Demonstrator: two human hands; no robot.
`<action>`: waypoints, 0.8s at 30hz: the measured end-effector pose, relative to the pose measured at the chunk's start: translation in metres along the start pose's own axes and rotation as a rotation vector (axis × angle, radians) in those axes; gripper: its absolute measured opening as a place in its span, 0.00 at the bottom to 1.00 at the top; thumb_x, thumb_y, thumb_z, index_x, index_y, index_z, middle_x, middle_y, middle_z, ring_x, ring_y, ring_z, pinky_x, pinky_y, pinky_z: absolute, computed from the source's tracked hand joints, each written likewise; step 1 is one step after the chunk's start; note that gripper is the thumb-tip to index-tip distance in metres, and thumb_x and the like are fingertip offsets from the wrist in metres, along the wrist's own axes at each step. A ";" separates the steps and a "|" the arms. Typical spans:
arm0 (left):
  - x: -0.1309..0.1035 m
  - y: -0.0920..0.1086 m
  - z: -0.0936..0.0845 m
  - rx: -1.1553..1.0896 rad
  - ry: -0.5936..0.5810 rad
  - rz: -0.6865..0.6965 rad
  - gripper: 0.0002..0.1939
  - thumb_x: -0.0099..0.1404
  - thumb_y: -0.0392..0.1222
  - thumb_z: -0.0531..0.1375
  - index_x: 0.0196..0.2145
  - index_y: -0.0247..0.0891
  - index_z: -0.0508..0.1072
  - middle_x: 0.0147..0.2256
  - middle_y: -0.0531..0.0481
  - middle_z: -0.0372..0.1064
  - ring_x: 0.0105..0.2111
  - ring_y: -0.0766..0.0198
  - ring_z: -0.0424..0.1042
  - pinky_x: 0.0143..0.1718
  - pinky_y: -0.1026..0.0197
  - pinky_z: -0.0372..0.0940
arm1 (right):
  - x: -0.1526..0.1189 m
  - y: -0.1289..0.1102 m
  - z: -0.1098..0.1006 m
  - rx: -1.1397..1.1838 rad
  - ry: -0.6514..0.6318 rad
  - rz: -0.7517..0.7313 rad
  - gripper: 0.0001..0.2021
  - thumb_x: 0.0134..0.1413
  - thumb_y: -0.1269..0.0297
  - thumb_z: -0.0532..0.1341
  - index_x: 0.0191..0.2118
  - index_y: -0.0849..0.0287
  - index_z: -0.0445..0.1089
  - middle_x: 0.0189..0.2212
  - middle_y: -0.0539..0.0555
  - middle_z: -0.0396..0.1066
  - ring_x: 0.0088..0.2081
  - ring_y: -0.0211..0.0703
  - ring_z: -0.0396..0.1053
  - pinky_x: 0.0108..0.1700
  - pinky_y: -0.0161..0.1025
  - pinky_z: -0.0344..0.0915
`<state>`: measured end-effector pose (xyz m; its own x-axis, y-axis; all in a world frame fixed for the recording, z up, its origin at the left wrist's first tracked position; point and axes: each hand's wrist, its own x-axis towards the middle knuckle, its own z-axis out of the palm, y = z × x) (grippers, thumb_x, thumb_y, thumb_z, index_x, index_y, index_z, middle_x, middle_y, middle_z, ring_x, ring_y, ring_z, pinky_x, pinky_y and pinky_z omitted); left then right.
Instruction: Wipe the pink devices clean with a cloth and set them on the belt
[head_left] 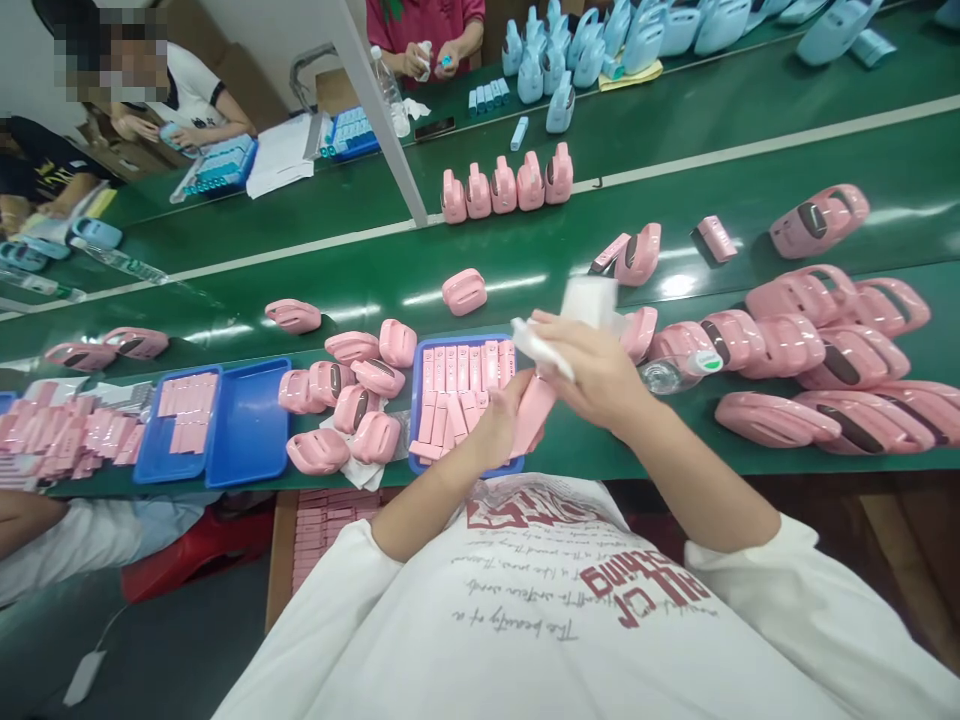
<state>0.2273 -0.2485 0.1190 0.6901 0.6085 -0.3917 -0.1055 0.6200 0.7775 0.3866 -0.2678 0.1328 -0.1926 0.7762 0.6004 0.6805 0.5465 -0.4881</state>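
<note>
My left hand (499, 425) is closed round a pink rectangular piece (534, 412), held in front of my chest. In my right hand (589, 368) is a white cloth (541, 347), pressed near the upper end of that piece. Below and left of my hands, a blue tray (414, 400) holds rows of similar pink pieces. A white stack or box (590, 300) shows just behind my right hand. Several rounded pink housings (375, 437) sit left of the tray, some on white tissue.
More pink housings (814, 355) crowd the right side, beside a clear bottle (667, 375). Two blue trays (247, 425) and a pile of pink pieces (67, 430) lie left. Across the green belt (360, 265), people handle blue parts; a metal post (382, 110) rises there.
</note>
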 end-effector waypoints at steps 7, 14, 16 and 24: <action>-0.002 0.013 0.008 -0.106 -0.180 -0.042 0.44 0.53 0.78 0.36 0.37 0.35 0.67 0.20 0.54 0.61 0.10 0.73 0.54 0.09 0.68 0.47 | 0.008 0.007 -0.007 0.417 -0.052 0.088 0.14 0.58 0.56 0.56 0.43 0.54 0.74 0.49 0.54 0.71 0.56 0.48 0.64 0.56 0.48 0.64; -0.002 0.016 0.017 -0.334 -0.191 -0.072 0.23 0.65 0.60 0.49 0.33 0.35 0.67 0.25 0.54 0.60 0.16 0.73 0.61 0.16 0.69 0.57 | -0.002 0.023 0.010 0.888 0.836 0.781 0.22 0.51 0.45 0.58 0.44 0.57 0.70 0.39 0.54 0.73 0.47 0.46 0.71 0.52 0.49 0.68; -0.001 0.015 0.017 -0.345 -0.140 -0.049 0.22 0.65 0.58 0.52 0.38 0.35 0.69 0.28 0.51 0.63 0.22 0.71 0.66 0.21 0.68 0.61 | -0.001 0.024 0.010 0.885 0.887 0.806 0.21 0.50 0.47 0.60 0.43 0.58 0.69 0.39 0.55 0.73 0.48 0.46 0.70 0.54 0.50 0.66; 0.000 0.018 0.019 -0.379 -0.126 -0.104 0.30 0.67 0.61 0.43 0.48 0.34 0.70 0.24 0.53 0.58 0.19 0.72 0.59 0.19 0.68 0.55 | -0.013 0.003 0.011 0.752 0.747 0.764 0.20 0.56 0.46 0.54 0.41 0.56 0.71 0.41 0.56 0.73 0.49 0.48 0.69 0.53 0.49 0.67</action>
<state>0.2391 -0.2464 0.1425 0.7909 0.4819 -0.3771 -0.2704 0.8281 0.4911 0.3835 -0.2724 0.1168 0.6667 0.7384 0.1015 -0.1635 0.2777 -0.9467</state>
